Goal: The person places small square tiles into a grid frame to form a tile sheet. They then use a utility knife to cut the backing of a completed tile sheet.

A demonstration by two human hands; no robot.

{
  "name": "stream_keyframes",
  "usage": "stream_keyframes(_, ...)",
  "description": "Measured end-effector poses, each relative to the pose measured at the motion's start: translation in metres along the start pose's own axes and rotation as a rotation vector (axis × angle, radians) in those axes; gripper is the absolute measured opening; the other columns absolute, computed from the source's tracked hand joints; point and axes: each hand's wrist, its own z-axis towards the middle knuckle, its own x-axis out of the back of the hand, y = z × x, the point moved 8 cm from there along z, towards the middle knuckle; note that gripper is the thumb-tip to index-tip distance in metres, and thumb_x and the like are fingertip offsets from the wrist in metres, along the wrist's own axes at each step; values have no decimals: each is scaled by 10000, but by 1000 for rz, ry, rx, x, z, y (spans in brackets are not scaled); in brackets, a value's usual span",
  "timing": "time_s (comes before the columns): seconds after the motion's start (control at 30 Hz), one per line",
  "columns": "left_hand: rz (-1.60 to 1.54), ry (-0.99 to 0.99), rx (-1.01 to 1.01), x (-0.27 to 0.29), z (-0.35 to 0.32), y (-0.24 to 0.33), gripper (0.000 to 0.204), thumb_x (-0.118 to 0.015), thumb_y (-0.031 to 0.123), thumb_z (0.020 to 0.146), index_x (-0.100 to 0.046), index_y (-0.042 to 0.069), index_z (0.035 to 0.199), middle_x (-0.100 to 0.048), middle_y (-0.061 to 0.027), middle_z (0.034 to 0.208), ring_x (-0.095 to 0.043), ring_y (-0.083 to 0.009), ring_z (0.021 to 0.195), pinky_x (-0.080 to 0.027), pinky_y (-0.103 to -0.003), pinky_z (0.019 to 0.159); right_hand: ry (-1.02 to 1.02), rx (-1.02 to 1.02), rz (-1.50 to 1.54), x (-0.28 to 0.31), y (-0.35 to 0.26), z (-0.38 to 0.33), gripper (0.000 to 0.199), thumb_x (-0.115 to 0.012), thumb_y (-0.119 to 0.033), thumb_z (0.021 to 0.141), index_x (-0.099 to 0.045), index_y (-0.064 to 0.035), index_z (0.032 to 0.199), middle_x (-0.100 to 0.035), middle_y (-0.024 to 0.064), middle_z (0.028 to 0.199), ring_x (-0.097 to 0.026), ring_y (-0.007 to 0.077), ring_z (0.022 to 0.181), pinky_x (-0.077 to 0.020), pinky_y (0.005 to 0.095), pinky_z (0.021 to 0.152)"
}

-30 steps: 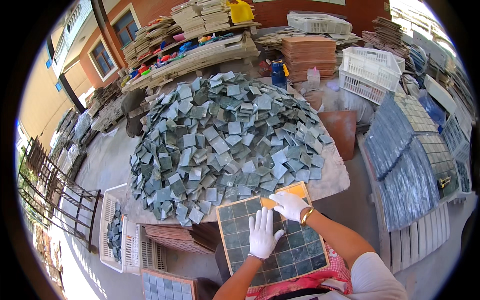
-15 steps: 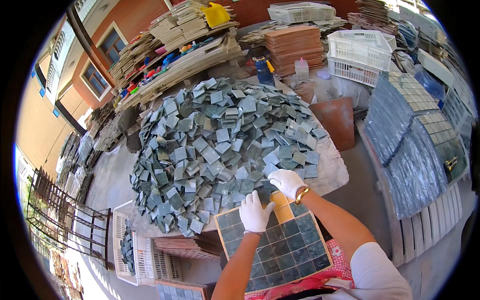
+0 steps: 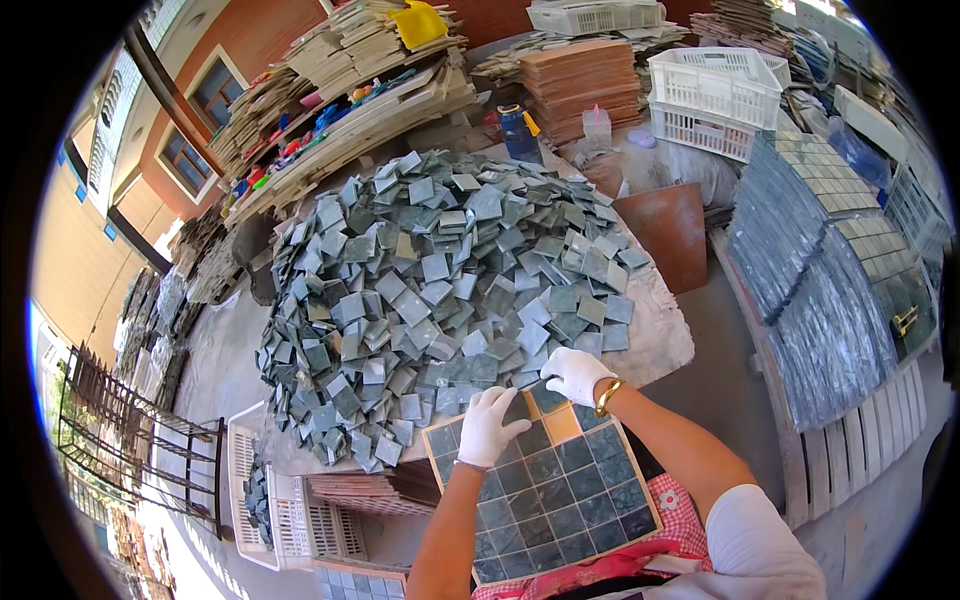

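At the lower centre, between the near edge of the desk and a red-checked apron [image 3: 683, 515], lies one framed mosaic board [image 3: 562, 427], slightly rotated. Square dark-green stone tiles [image 3: 590, 483] are set on it in rows; hands overlap its far edge, preventing a full count. One orange-yellow bare area shows near that edge.

Two white-gloved hands work here. The left hand [image 3: 488, 428] lies over the board's far left part, its thumb apart from its bent fingers; whether it pinches a tile cannot be told. The right hand [image 3: 574, 377] is at the far edge, beside the bare area, fingers bent downward; its grip likewise cannot be determined. One gold bracelet [image 3: 607, 397] encircles the right wrist.

Beyond, one large heap of loose green tiles [image 3: 435, 267], too many to count, covers most of the desk [image 3: 668, 335]. Behind it stand one blue jug [image 3: 519, 137] and one stack of reddish-brown sheets [image 3: 580, 85].

To the right, one slatted pallet [image 3: 870, 450] carries two adjoining stacks of tiled sheets [image 3: 782, 225]; at least two white crates [image 3: 712, 85] are piled farther back. To the left are one dark metal rack [image 3: 145, 437] and, higher, two windows [image 3: 216, 92].
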Motion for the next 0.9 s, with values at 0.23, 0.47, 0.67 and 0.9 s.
stream_keyframes(0.23, -4, 122, 98, -16, -10, -1, 512, -732, 200, 713, -591, 26, 1173, -543, -143, 1106, -488, -350, 1051, -415, -418, 912, -100, -89, -146, -18, -21, -19, 229, -662, -173, 791, -609, -14, 947, -549, 196, 1004, -612, 354, 893, -506, 434, 782)
stream_keyframes(0.47, 110, 157, 36, -22, -13, 25, 458, -685, 202, 748, -588, 13, 1154, -519, -143, 1179, -461, -346, 1113, -406, -436, 941, 205, -156, -185, 33, -22, 11, 314, -720, -256, 757, -571, -60, 952, -582, 153, 990, -627, 336, 862, -525, 432, 729)
stream_keyframes(0.67, 182, 206, 50, -9, 0, 38, 381, -674, 200, 758, -613, 33, 1095, -539, -127, 1199, -486, -345, 1106, -416, -434, 929, 199, -332, -378, 29, -16, 53, 443, -780, -323, 697, -550, -48, 957, -607, 150, 945, -663, 291, 843, -558, 389, 683)
stream_keyframes(0.9, 295, 316, 166, 15, 69, -13, 396, -701, 266, 746, -612, 41, 1060, -592, -148, 1065, -542, -362, 1003, -458, -448, 851, 160, -327, -248, 40, -7, 26, 294, -646, -208, 773, -558, -9, 971, -617, 189, 939, -653, 342, 841, -538, 433, 719)
